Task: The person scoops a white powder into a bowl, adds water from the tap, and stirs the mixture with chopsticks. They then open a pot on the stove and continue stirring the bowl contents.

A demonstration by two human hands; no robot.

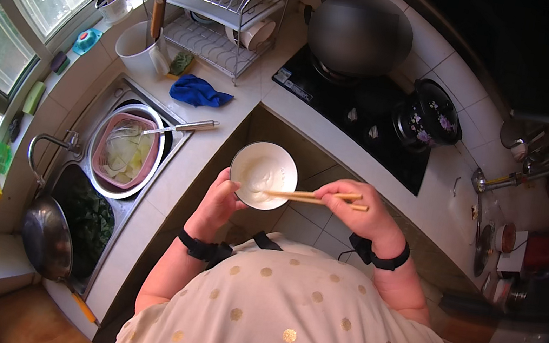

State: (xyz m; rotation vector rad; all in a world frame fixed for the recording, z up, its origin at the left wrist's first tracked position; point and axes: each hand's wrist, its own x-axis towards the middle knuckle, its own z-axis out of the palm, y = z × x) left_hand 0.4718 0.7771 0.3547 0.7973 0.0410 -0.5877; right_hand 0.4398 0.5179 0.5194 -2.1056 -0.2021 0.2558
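My left hand (216, 200) grips a white bowl (280, 162) with a dark rim by its near left side, the thumb over the edge. A pale, creamy liquid (259, 175) lies in the bottom of the bowl. In my right hand (359, 211) is a pair of wooden chopsticks (303, 196), held near level. Their tips reach into the bowl and touch the liquid. The bowl is held up in front of my body, above the tiled floor between the two counter runs.
To the left, a pink basin (151, 166) of pale slices and a skimmer (182, 126) sits over the sink (119, 217). A frying pan (47, 236) leans at the sink's near end. The black cooktop (320, 80) holds a wok (327, 30) and a flowered pot (429, 117).
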